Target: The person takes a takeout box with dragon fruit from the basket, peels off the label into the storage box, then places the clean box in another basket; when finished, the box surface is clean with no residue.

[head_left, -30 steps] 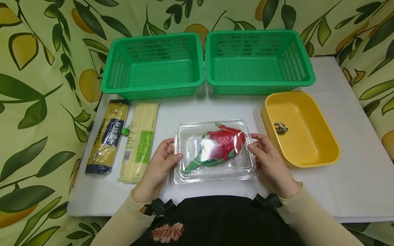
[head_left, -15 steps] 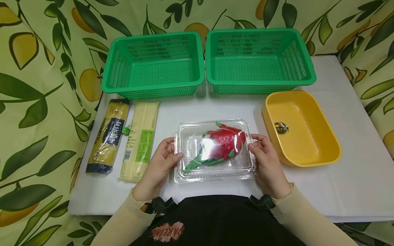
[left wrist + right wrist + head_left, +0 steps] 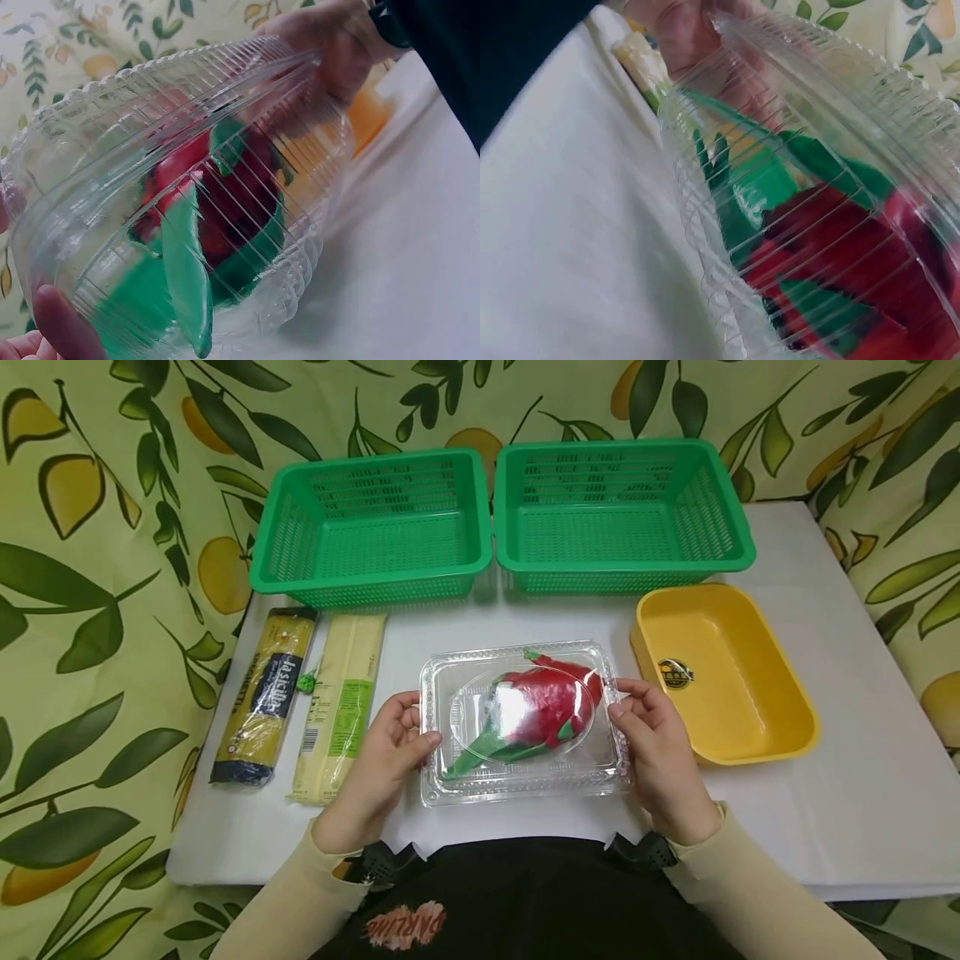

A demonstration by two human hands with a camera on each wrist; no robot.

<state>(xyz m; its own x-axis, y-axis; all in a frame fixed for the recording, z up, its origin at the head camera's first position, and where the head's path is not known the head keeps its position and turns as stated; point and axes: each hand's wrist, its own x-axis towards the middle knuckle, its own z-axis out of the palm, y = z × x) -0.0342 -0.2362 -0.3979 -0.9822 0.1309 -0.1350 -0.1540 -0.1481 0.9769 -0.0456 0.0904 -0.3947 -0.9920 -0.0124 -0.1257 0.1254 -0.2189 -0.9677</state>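
Note:
Both hands hold a clear plastic clamshell box [image 3: 525,783], its lid down, low over the white table in front of the body. Through the lid shows a red dragon fruit [image 3: 553,700] with green scales, lying aslant inside. The left hand [image 3: 384,764] grips the box's left edge, thumb on top and fingers at the side. At the opposite edge the right hand [image 3: 660,752] pinches the rim in the same way. In the left wrist view, the ribbed side wall [image 3: 300,247] faces the camera, and the white cloth lies below it.
Two green baskets, left [image 3: 390,547] and right [image 3: 600,543], stand along the back. A yellow tub [image 3: 742,693] sits right of the box. Spaghetti [image 3: 262,693] and a pale noodle packet [image 3: 341,710] lie at left, with a small green piece [image 3: 306,682] between them.
The box has come up slightly towards the head camera, its far edge higher, with both hands still on it. The head view has shifted a little. Other things keep their places.

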